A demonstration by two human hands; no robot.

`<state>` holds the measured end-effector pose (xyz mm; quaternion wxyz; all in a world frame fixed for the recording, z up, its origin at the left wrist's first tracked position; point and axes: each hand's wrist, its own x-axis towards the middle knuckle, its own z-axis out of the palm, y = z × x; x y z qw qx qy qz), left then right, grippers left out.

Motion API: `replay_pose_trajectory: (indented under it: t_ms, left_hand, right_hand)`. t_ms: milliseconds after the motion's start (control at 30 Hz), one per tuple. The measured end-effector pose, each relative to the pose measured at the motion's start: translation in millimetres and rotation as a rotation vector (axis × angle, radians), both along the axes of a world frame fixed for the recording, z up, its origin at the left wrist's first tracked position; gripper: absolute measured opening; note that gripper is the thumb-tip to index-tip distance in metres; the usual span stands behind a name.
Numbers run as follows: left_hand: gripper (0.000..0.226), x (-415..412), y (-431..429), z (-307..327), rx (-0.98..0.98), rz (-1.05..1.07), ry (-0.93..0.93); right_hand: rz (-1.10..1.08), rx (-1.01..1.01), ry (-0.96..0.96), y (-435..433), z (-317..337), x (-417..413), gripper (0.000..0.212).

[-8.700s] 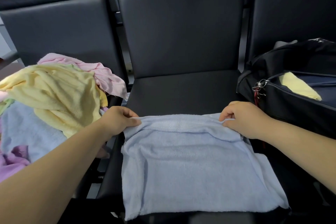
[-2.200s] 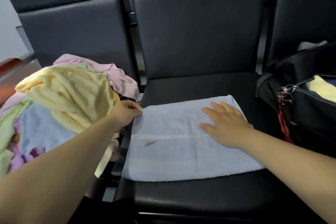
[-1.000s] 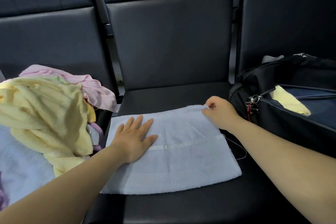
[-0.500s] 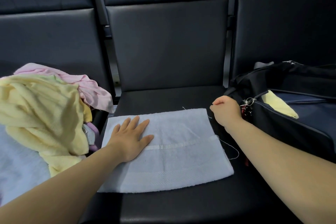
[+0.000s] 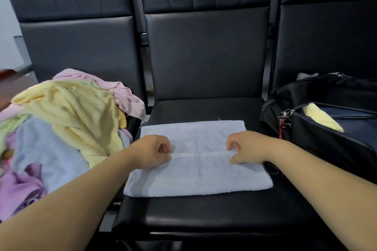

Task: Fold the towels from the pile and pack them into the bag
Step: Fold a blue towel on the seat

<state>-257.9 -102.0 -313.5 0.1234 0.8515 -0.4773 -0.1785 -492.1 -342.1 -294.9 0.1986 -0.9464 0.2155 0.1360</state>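
The folded pale blue towel (image 5: 195, 178) lies flat on the middle black seat (image 5: 204, 214). The left hand (image 5: 150, 154) and the right hand (image 5: 247, 150) each pinch the ends of its white woven band (image 5: 201, 154), fingers curled. The pile of towels (image 5: 71, 112) fills the left seat. The open dark bag (image 5: 326, 142) on the right seat holds a yellow towel (image 5: 322, 117). A pale mark on the bag's top is too small to read.

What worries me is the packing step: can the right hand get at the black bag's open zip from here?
Probably yes. The right hand pinches the light blue towel on the middle seat; the black bag sits close on its right, zip open, with nothing between them.
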Motion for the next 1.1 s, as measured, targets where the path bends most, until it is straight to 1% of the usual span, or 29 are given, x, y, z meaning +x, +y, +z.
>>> replay_pose_trajectory:
  t_ms: [67, 133, 267, 333, 400, 500, 633, 767, 867, 1000, 1100]
  left_hand:
    - [0.014, 4.1, 12.1, 2.4, 0.001, 0.031, 0.054]
    - [0.013, 5.9, 21.5, 4.6, 0.003, 0.072, 0.111]
    - [0.019, 10.9, 34.1, 6.7, 0.055, 0.089, 0.100]
    - [0.025, 11.6, 39.0, 9.4, 0.069, 0.121, 0.120]
    - [0.026, 11.8, 42.1, 13.0, 0.058, 0.141, 0.145]
    - [0.016, 12.3, 45.4, 17.2, -0.055, 0.169, 0.196]
    - [0.009, 16.3, 48.8, 19.1, -0.246, 0.286, 0.304]
    - [0.016, 15.6, 43.1, 23.3, -0.433, 0.374, 0.396]
    - [0.014, 17.1, 35.4, 26.8, -0.537, 0.453, 0.383]
    - [0.018, 23.8, 23.4, 27.6, -0.595, 0.518, 0.295]
    - [0.019, 31.6, 8.9, 30.2, -0.693, 0.579, 0.240]
  right_hand:
    - [-0.010, 0.003, 0.005, 1.5, 1.7, -0.9, 0.022]
    - [-0.022, -0.004, -0.002, 3.2, 0.3, -2.6, 0.023]
    - [-0.046, 0.005, -0.017, 2.2, -1.3, -8.4, 0.028]
    - [-0.061, 0.042, -0.029, -0.8, 0.3, -13.2, 0.026]
    - [-0.106, 0.102, -0.056, -4.7, 3.5, -18.5, 0.022]
    - [-0.213, 0.207, -0.217, -10.3, 5.2, -24.8, 0.021]
    - [-0.367, 0.276, -0.438, -14.1, 0.4, -28.1, 0.010]
    - [-0.509, 0.306, -0.611, -14.7, 0.2, -23.0, 0.011]
    - [-0.596, 0.319, -0.708, -18.4, 0.0, -15.1, 0.015]
    - [-0.638, 0.307, -0.810, -24.5, -0.1, 1.2, 0.014]
    - [-0.661, 0.290, -0.879, -33.6, 2.8, 18.7, 0.014]
